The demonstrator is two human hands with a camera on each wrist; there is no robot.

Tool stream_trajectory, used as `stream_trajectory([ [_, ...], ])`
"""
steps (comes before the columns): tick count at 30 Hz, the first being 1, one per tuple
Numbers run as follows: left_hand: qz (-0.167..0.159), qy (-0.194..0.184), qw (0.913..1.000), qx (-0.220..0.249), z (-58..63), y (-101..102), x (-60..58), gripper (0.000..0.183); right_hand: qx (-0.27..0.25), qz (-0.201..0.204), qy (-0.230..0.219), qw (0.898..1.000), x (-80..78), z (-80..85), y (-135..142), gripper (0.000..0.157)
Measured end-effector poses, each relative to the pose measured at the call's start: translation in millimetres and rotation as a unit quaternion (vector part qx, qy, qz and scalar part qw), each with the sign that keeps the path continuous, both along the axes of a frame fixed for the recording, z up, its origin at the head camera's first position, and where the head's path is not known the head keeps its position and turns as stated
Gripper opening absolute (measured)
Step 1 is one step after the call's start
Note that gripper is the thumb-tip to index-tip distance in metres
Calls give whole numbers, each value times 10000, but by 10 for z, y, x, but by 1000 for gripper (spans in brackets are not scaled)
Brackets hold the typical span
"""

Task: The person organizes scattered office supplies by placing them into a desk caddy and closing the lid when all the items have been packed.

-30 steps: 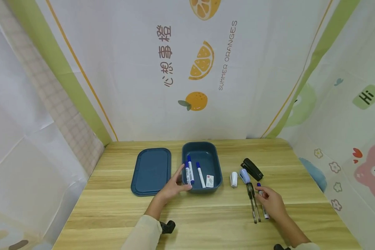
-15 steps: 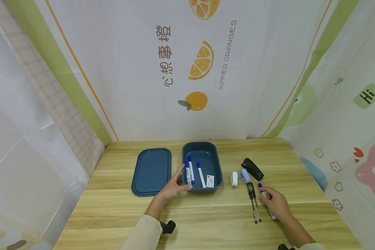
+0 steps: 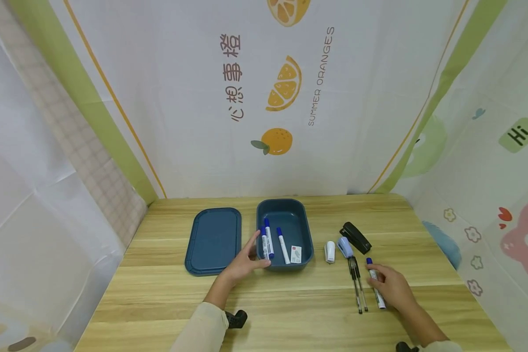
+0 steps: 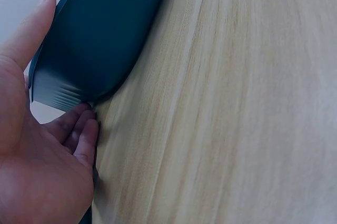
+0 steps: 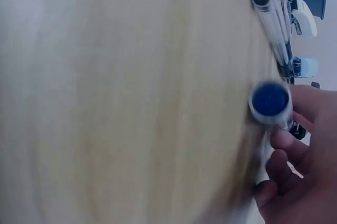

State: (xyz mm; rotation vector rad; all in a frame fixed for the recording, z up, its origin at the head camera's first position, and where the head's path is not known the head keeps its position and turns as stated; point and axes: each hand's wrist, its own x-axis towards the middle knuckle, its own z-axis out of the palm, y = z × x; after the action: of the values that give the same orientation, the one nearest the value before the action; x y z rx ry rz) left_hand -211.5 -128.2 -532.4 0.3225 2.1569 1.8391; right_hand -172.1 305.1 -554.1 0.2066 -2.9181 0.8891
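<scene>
My left hand point(image 3: 243, 268) rests against the near left corner of a dark blue box point(image 3: 286, 268), its fingers relaxed. In the left wrist view, the thumb point(image 4: 32, 33) touches the box's wall near the rim. Blue-capped markers point(image 3: 283, 248) and a small white packet point(image 3: 296, 254) lie inside the box. At right, my right hand point(image 3: 392, 288) pinches a white marker point(image 3: 377, 293) with a blue cap, low over the table. The right wrist view shows that marker's blue end point(image 5: 270, 99) between thumb and fingers. Two black-capped pens point(image 3: 357, 286) lie just left of it.
A flat blue lid point(image 3: 214, 240) lies left of the box. Between box and right hand sit a white mini stapler point(image 3: 329, 252) and a lilac one point(image 3: 345, 247). A black stapler point(image 3: 355, 238) lies behind them. Curtains stand around the wooden table point(image 3: 158, 293).
My right hand has shifted slightly right with the marker, away from the two pens. The left hand and the box have stayed in place.
</scene>
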Motion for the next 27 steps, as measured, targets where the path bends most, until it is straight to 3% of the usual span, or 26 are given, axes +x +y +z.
stream_trajectory([
  [4, -39, -64, 9999, 92, 115, 0, 41, 98, 15, 88, -327, 9994, -18, 6, -6, 39],
  [9, -183, -135, 9997, 125, 259, -11, 88, 98, -80, 49, -320, 9994, -12, 1, -17, 38],
  [18, 33, -34, 10000, 7, 16, -16, 3, 99, -386, -29, -63, 9992, 10, 39, -82, 38],
  [27, 104, 55, 9998, -143, -20, -6, -12, 98, -516, 54, 678, 9964, -34, 94, -150, 38],
])
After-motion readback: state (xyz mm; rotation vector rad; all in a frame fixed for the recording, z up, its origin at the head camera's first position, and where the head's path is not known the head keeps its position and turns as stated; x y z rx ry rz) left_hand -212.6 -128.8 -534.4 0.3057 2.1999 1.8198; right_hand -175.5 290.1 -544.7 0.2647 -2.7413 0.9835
